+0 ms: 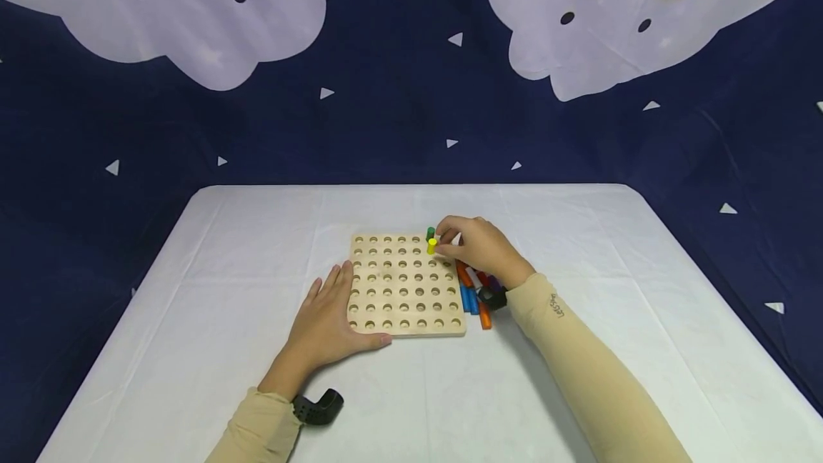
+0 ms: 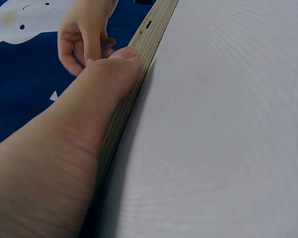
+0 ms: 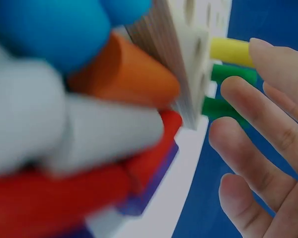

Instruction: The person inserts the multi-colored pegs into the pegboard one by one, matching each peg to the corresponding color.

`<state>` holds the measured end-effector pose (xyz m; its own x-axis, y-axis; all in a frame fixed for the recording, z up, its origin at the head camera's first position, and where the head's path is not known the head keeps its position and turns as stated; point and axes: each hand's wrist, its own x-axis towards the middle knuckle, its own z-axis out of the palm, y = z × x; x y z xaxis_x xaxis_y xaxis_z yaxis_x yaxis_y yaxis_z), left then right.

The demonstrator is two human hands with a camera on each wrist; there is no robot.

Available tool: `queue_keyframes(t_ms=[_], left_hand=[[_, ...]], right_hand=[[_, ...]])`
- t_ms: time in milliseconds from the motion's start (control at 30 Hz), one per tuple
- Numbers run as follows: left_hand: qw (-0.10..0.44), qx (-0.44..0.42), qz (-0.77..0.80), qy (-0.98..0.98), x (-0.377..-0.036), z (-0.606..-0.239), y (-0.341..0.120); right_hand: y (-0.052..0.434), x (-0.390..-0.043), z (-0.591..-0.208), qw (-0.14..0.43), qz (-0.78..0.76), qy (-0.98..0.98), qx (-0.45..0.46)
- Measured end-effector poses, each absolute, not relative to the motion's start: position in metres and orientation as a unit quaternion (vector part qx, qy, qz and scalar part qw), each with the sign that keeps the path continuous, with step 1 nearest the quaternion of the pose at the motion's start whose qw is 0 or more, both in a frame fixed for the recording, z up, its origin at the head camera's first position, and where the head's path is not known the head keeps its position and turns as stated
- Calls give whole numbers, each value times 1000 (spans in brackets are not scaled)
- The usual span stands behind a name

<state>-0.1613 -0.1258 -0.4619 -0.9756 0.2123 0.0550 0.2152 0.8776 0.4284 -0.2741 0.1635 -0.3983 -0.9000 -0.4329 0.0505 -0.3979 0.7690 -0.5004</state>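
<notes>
Seating of the yellow peg [image 1: 432, 246] is judged to be in hand: it stands in the peg board [image 1: 395, 299], its side met by the thumb tip of the right hand [image 1: 482, 243]; whether it is pinched cannot be told. Best pressed straight down, green pegs [image 3: 234, 74] beyond it left unbumped, the board braced by the left hand [image 1: 328, 324], which is spread along its near side, nothing grasped. Loose pegs [image 1: 474, 301] are heaped below the right wrist. Two green pegs are shown by the right wrist view; from the head, only one is made out. The layered board edge [image 2: 151, 34] at the left thumb is revealed by the left wrist view.
</notes>
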Motion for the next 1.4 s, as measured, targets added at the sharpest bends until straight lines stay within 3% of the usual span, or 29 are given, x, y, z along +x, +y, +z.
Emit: queue_keyframes(t_ms=[233, 633, 967, 1400], left_hand=[[7, -111, -218, -970, -160, -462, -126], [9, -112, -220, -969, -161, -459, -127], [1, -108, -221, -969, -158, -464, -126], [15, -110, -225, -968, -158, -461, -124]], right_hand=[[197, -264, -390, 11, -243, 951, -188], [249, -242, -395, 60, -196, 967, -152], [253, -221, -400, 108, -144, 975, -126], [250, -218, -400, 91, -143, 980, -107]])
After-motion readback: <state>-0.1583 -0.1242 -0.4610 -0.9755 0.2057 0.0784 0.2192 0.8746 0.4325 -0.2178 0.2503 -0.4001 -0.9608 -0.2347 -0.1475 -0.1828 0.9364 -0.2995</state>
